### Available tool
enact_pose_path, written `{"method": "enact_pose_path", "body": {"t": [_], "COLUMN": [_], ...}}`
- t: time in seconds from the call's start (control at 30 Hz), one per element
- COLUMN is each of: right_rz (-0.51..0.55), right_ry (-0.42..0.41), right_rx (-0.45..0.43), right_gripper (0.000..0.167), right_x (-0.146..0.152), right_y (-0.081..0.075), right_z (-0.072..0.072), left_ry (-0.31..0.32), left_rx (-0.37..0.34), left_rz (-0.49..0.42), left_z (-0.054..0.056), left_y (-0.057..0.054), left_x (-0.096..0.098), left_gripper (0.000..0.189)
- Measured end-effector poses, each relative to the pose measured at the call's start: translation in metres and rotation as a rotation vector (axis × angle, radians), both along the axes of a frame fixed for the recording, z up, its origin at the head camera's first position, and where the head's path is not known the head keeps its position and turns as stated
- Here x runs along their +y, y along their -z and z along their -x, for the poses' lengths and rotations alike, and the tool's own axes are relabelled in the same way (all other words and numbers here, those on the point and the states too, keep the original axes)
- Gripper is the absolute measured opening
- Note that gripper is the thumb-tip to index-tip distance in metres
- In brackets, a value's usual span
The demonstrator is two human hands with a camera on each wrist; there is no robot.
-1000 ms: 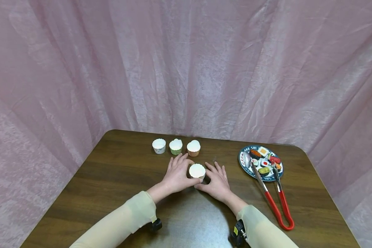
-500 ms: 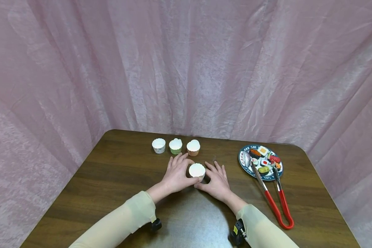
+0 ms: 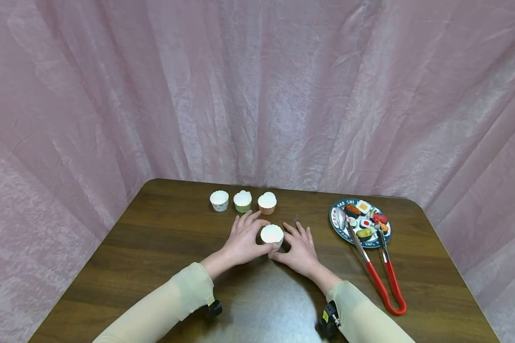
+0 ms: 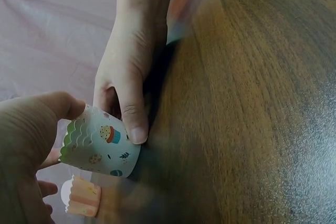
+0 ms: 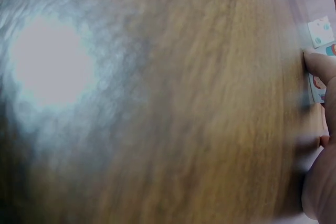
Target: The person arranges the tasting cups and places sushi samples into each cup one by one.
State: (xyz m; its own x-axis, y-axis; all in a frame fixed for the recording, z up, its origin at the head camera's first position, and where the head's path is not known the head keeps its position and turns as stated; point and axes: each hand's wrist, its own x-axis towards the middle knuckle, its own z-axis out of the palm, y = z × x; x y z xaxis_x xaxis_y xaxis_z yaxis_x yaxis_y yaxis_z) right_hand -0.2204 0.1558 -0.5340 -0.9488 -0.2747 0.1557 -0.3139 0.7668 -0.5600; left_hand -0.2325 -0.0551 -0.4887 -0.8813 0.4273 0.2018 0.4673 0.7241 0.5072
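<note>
A stack of nested paper baking cups [image 3: 272, 233] with scalloped white rims stands mid-table between my hands. In the left wrist view the outer cup [image 4: 107, 145] shows printed cupcakes, and several rims lie close together. My left hand [image 3: 242, 244] holds the stack near its rims between thumb and forefinger. Low on the other side, my right hand [image 3: 299, 255] has its thumb and forefinger around the base; the right wrist view shows only part of this. Behind stand three more baking cups: one pale [image 3: 219, 201], one green [image 3: 242, 202] and one orange [image 3: 267, 204].
At the right a blue-rimmed plate [image 3: 370, 245] bears several pieces of toy sushi [image 3: 366, 223]. Red-handled metal tongs [image 3: 379, 286] lie with their tips over it. A pink curtain [image 3: 257, 95] hangs behind the brown wooden table [image 3: 163, 228].
</note>
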Motion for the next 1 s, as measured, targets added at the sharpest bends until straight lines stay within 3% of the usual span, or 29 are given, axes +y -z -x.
{"method": "enact_pose_path", "body": {"t": [0.37,0.7,1.0], "right_rz": [0.017,0.222,0.348], "right_ry": [-0.031,-0.17,-0.139], "right_rx": [-0.05,-0.197,-0.211], "right_gripper": [0.069,0.063,0.053], "right_x": [0.003,0.026,0.027], "right_y": [-0.002,-0.016,-0.02], "right_z": [0.001,0.003,0.002], "left_ry": [0.041,0.071,0.092], "left_rx": [-0.031,-0.078,-0.085], "left_rz": [-0.008,0.009,-0.019], "left_z": [-0.003,0.002,0.005], "left_y": [-0.006,-0.007,-0.006], "left_x": [-0.003,-0.009,-0.011], "left_gripper": [0.061,0.061,0.061]}}
